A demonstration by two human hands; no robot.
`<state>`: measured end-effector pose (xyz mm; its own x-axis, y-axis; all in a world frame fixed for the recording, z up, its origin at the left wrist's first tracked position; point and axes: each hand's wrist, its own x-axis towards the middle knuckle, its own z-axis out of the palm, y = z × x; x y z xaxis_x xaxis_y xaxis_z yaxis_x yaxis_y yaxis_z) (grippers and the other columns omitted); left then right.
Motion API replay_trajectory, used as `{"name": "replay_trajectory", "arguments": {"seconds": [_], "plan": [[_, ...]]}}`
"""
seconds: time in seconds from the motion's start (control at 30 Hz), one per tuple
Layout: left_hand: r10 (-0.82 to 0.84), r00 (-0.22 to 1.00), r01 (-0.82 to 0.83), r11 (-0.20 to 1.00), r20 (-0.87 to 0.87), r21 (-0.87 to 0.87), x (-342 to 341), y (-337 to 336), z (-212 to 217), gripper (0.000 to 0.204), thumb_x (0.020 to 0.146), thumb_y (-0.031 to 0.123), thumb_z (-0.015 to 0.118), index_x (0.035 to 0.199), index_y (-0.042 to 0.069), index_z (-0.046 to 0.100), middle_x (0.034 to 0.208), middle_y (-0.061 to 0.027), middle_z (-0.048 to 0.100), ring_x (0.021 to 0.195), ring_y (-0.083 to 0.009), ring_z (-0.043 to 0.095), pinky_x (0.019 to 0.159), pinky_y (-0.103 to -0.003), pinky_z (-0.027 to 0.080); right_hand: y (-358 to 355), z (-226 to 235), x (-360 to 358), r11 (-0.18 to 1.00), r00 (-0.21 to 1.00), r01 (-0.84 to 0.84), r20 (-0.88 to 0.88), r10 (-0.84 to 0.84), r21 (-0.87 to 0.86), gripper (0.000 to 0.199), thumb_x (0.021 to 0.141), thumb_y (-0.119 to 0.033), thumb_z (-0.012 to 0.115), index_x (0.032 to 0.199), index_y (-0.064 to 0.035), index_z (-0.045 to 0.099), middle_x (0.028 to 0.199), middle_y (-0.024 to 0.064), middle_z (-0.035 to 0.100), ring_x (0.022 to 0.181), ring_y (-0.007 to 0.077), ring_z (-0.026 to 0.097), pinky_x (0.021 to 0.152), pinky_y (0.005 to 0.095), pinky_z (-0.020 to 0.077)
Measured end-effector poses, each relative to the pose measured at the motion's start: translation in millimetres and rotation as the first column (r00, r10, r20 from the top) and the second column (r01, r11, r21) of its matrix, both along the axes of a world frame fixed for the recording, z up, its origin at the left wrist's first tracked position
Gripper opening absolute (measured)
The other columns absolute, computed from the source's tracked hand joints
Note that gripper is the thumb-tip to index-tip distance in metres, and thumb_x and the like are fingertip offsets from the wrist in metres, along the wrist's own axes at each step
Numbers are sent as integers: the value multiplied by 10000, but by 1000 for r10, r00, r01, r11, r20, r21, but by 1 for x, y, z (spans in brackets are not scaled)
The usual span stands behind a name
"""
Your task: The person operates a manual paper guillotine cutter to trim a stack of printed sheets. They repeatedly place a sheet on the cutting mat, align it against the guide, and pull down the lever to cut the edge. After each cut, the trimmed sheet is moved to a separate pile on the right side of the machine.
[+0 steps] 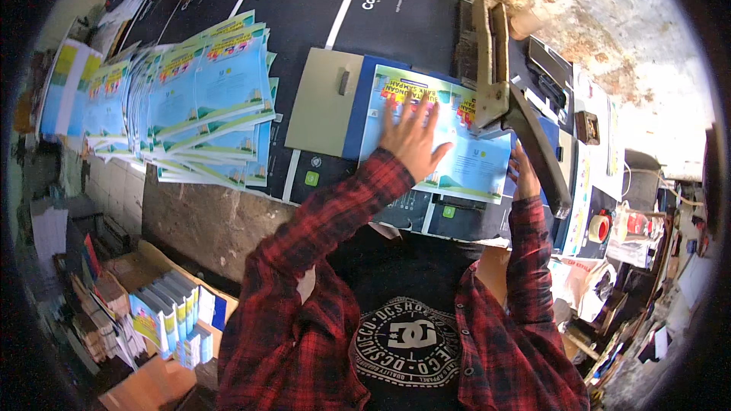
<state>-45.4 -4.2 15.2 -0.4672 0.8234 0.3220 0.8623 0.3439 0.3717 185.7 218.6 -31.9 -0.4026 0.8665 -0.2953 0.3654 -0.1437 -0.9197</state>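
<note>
My left hand (412, 135) lies flat with fingers spread on a stack of light-blue printed booklets (472, 160), which sits under the head of a heavy metal stapling or cutting machine (491, 68). My right hand (524, 175) rests at the booklets' right edge, beside the machine's long dark lever (542, 156); whether it grips anything I cannot tell. Both arms wear red plaid sleeves.
A fanned pile of the same blue booklets (198, 99) covers the left of the dark table (320, 0). A grey card (324, 103) lies between pile and machine. A cardboard box of booklets (167, 312) stands lower left. A red tape roll (601, 227) and clutter sit at right.
</note>
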Motion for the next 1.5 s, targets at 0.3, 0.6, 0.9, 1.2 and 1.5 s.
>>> {"name": "replay_trajectory", "arguments": {"seconds": [0.3, 0.6, 0.9, 1.2, 1.5], "plan": [[-88, 996, 87, 995, -9, -42, -7, 19, -32, 702, 932, 555, 487, 1439, 73, 433, 1533, -162, 329, 1432, -389, 254, 1138, -636, 150, -14, 13, -13, 978, 990, -136, 49, 130, 156, 640, 924, -402, 605, 1451, -89, 419, 1225, 60, 611, 1072, 169, 567, 885, 357, 443], [-76, 997, 76, 996, -13, -42, -32, -6, -32, 697, 938, 561, 473, 1443, 83, 428, 1535, -137, 334, 1417, -375, 289, 1141, -607, 169, -45, 47, -47, 992, 992, -127, 5, 127, -13, 689, 888, -500, 633, 1418, -97, 456, 1252, 74, 588, 1136, 212, 556, 900, 399, 415], [-23, 998, 17, 995, -59, -95, -32, -6, -32, 718, 940, 597, 444, 1464, 107, 412, 1547, -115, 327, 1426, -346, 284, 1152, -598, 155, -83, 301, -106, 660, 883, -427, 129, 451, 618, 638, 966, -357, 556, 1427, 55, 400, 1413, 244, 485, 1298, 311, 495, 1086, 402, 365], [-48, 995, 35, 989, -91, -146, -31, 1, -26, 743, 927, 591, 469, 1474, 95, 388, 1540, -111, 345, 1430, -333, 281, 1147, -587, 169, -89, 267, -100, 444, 673, -739, 538, 507, 506, 704, 925, -421, 628, 1346, 110, 436, 1145, 305, 606, 1055, 424, 614, 930, 454, 467], [-84, 995, 77, 989, -46, -126, -26, -3, -17, 722, 918, 556, 522, 1442, 69, 424, 1517, -156, 372, 1415, -354, 317, 1149, -569, 194, -134, 121, -66, 305, 764, -636, 634, 122, 709, 930, 838, -540, 653, 1508, -11, 284, 1551, 183, 322, 1457, 348, 265, 1159, 527, 183]]}}
